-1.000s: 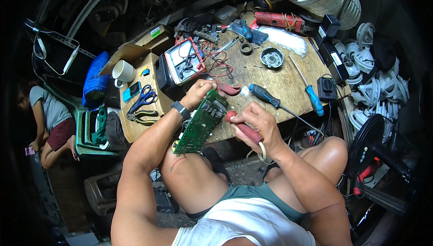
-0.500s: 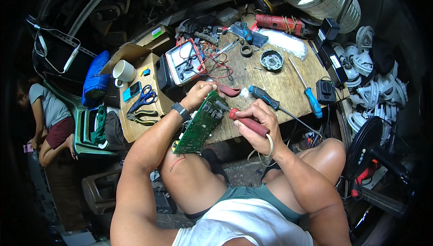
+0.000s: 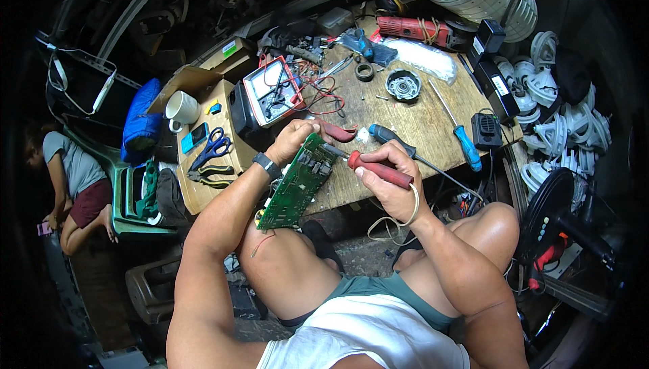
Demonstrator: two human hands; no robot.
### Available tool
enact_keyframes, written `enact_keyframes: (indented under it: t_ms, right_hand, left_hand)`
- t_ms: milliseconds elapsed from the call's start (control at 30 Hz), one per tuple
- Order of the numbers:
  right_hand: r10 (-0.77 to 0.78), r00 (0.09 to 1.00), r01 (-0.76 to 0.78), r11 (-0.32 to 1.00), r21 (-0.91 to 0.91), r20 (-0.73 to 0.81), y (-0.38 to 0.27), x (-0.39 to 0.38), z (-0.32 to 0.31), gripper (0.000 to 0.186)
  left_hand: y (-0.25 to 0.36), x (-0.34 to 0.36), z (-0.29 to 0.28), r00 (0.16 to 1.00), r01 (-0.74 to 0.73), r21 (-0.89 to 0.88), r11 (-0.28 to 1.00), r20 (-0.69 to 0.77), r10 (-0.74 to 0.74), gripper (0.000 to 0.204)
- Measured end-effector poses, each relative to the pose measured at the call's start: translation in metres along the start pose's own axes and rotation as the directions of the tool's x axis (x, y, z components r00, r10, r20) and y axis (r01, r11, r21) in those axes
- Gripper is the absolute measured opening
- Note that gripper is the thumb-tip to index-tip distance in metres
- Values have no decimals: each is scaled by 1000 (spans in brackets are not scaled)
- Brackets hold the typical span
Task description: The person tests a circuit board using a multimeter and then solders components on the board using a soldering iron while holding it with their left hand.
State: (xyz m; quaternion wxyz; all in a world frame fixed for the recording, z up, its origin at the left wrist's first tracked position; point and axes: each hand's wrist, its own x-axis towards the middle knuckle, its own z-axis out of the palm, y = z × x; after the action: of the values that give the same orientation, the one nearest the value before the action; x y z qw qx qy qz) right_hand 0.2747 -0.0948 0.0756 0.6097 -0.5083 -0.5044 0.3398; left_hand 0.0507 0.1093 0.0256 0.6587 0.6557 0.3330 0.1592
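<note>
A green circuit board (image 3: 292, 190) stands tilted on edge at the near side of the workbench, its lower end by my left thigh. My left hand (image 3: 296, 140) grips its upper end, fingers closed. A dark red curved handle (image 3: 339, 132) sticks out beside those fingers; whether they touch it is hidden. My right hand (image 3: 393, 183) is closed around a soldering iron (image 3: 383, 171) with a red handle and pale cord. The iron's metal tip points left at the parts on the board's upper right; I cannot tell whether it touches. A thin red wire hangs from the board's lower end.
On the wooden workbench (image 3: 433, 122) lie blue-handled screwdrivers (image 3: 466, 147), a round metal motor part (image 3: 403, 86), a multimeter (image 3: 274, 91) with leads and a red angle grinder (image 3: 414, 29). A cardboard box (image 3: 233, 159) holds scissors, pliers and a mug. Another person sits far left.
The soldering iron and my right hand have shifted slightly right. The board has turned a little in my left hand, and the whole view has moved slightly.
</note>
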Motion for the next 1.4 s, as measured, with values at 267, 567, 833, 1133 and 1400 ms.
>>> enact_keyframes:
  t_ms: [267,567,833,1133,1400]
  right_hand:
    - [-6,1000,6,1000,4,9,4,0,3,14]
    - [-33,999,33,999,-25,13,0,1,3,14]
    - [-44,998,45,999,-4,40,-1,-2,5,14]
    - [-64,997,64,998,-14,53,-4,-2,5,14]
    - [-74,994,77,996,-39,79,-6,1,3,16]
  left_hand:
    - [7,-2,5,1000,-15,-9,1000,7,15,39]
    - [7,-4,5,1000,-13,10,1000,2,13,38]
    - [1,-1,3,998,-66,3,998,26,66,38]
    - [1,-2,5,999,-34,17,999,-2,34,38]
    - [-7,1,-2,999,-42,-5,999,20,42,40]
